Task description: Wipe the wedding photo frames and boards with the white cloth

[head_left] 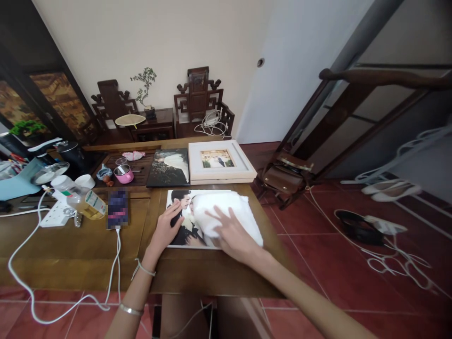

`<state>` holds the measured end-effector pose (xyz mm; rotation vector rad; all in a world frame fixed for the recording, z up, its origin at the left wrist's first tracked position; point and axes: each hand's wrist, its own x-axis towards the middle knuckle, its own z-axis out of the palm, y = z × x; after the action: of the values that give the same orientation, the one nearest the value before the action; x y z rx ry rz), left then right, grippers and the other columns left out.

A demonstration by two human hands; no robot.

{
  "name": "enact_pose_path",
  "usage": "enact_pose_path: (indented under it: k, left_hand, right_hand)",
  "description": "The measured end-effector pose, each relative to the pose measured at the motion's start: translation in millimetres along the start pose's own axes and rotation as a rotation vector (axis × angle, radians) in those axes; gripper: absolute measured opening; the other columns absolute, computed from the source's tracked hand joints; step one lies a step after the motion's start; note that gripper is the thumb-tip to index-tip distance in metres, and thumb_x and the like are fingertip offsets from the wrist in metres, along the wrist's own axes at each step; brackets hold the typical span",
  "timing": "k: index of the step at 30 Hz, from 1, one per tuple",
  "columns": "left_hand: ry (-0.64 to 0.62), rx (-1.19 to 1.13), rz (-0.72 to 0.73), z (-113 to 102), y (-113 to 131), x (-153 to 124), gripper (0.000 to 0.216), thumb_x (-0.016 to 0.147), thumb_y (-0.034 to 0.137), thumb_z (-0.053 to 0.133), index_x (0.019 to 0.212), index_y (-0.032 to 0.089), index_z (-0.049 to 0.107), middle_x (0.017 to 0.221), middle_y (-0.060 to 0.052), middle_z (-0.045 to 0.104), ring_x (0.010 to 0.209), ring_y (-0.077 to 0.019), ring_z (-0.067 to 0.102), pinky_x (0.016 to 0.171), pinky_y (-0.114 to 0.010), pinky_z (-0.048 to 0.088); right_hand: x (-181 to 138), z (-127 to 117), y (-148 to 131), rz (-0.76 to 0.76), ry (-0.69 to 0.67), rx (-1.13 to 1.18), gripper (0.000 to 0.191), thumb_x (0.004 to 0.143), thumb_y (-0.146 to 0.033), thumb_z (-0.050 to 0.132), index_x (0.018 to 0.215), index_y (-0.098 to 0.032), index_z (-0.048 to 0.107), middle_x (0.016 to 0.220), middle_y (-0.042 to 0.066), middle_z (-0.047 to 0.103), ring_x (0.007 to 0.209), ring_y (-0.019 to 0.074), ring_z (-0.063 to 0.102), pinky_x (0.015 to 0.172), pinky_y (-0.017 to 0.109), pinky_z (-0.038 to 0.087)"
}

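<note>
Across the lower middle of the view stood one brown wooden table [212, 273], bearing the following. Far side: one white-framed wedding picture [217, 159], lying flat, with one dark unframed photo panel [167, 169] just to its left. Near side: one couple portrait panel [189, 230], face up in front of the person, its right portion covered. One white cloth [248, 220], thick and rumpled, lay over that portion; whether it overlapped the panel's right edge could not be told.

Handling, as judged: wiping seemed to be the step in hand. It called for light, even pressure, the cloth spread under the whole palm, and overlapping strokes; the panel wanted steadying from its bare side, since trapped grit might have scratched the print.

Right hand [231, 235]: palm down on the cloth, fingers splayed wide and slightly blurred, nothing clasped; forearm slanted in from lower right. Left hand [167, 228]: laid over the panel's left edge, fingers extended, nothing clasped; forearm rose from lower left, wearing one silver-coloured bangle [131, 310] and one pale cord [145, 269].
</note>
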<state>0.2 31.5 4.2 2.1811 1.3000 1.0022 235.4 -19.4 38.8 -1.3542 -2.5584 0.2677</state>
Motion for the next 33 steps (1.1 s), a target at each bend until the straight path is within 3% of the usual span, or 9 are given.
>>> enact_pose_path:
  k: [4,8,11,15,19,23,29,33]
  left_hand:
    - [-0.007,0.012,-0.004,1,2,0,0.04,0.087,0.028,0.05,0.126,0.02,0.055,0.137,-0.007,0.049,0.131,-0.0207,0.041,0.11,-0.042,0.033]
    - [-0.026,0.033,0.007,0,2,-1,0.04,0.087,0.029,0.05,0.126,0.018,0.055,0.137,-0.009,0.049,0.131,-0.021,0.04,0.11,-0.042,0.033]
    - [-0.038,0.037,0.016,0,1,-2,0.041,0.088,0.028,0.05,0.127,0.018,0.054,0.137,-0.009,0.048,0.132,-0.0211,0.04,0.11,-0.043,0.033]
    - [-0.036,0.02,0.023,-1,0,-2,0.041,0.088,0.028,0.049,0.127,0.018,0.053,0.138,-0.009,0.048,0.131,-0.0212,0.04,0.11,-0.043,0.033]
    - [-0.03,0.01,0.024,-1,-1,-2,0.041,0.088,0.029,0.049,0.127,0.02,0.053,0.138,-0.008,0.048,0.131,-0.0211,0.04,0.11,-0.043,0.033]
    - [-0.01,0.012,0.014,1,-2,-2,0.041,0.088,0.029,0.049,0.128,0.021,0.053,0.138,-0.008,0.048,0.131,-0.0208,0.04,0.11,-0.042,0.033]
    - [0.004,0.025,0.0,1,2,-4,0.045,0.089,0.028,0.048,0.133,0.022,0.046,0.142,-0.008,0.043,0.134,-0.0214,0.035,0.112,-0.043,0.03]
    - [-0.017,0.026,-0.014,0,3,-4,0.043,0.091,0.027,0.043,0.133,0.018,0.047,0.143,-0.01,0.041,0.135,-0.0204,0.033,0.113,-0.042,0.027]
  right_hand:
    - [-56,8,-37,-0.058,0.014,0.031,0.037,0.056,0.003,0.04,0.074,-0.017,0.066,0.145,0.005,0.036,0.139,0.0317,0.013,0.109,0.065,0.012]
    - [-70,9,-40,-0.062,0.04,0.09,0.036,0.05,0.001,0.04,0.068,-0.019,0.065,0.143,0.003,0.041,0.139,0.0285,0.018,0.11,0.061,0.013]
    - [-49,4,-12,-0.012,0.083,0.098,0.039,0.053,0.0,0.04,0.074,-0.018,0.066,0.139,0.005,0.046,0.137,0.0267,0.023,0.111,0.057,0.015]
    - [-1,-4,35,0.13,0.056,0.043,0.041,0.061,-0.002,0.041,0.092,-0.011,0.067,0.134,0.017,0.049,0.135,0.0283,0.03,0.111,0.054,0.017]
    - [37,-11,53,0.194,0.043,0.004,0.041,0.068,-0.002,0.042,0.101,-0.008,0.065,0.129,0.021,0.053,0.134,0.0292,0.031,0.109,0.055,0.02]
    - [31,-5,27,0.156,0.06,-0.042,0.033,0.07,-0.005,0.046,0.091,-0.014,0.069,0.138,0.012,0.046,0.135,0.0349,0.025,0.106,0.062,0.018]
    - [-39,12,-37,-0.06,-0.031,0.028,0.037,0.061,-0.002,0.046,0.081,-0.019,0.072,0.147,0.002,0.033,0.139,0.0336,0.012,0.11,0.062,0.006]
    - [-55,14,-45,-0.124,-0.06,0.076,0.035,0.056,-0.004,0.047,0.075,-0.02,0.071,0.148,-0.003,0.032,0.139,0.0323,0.013,0.111,0.06,0.006]
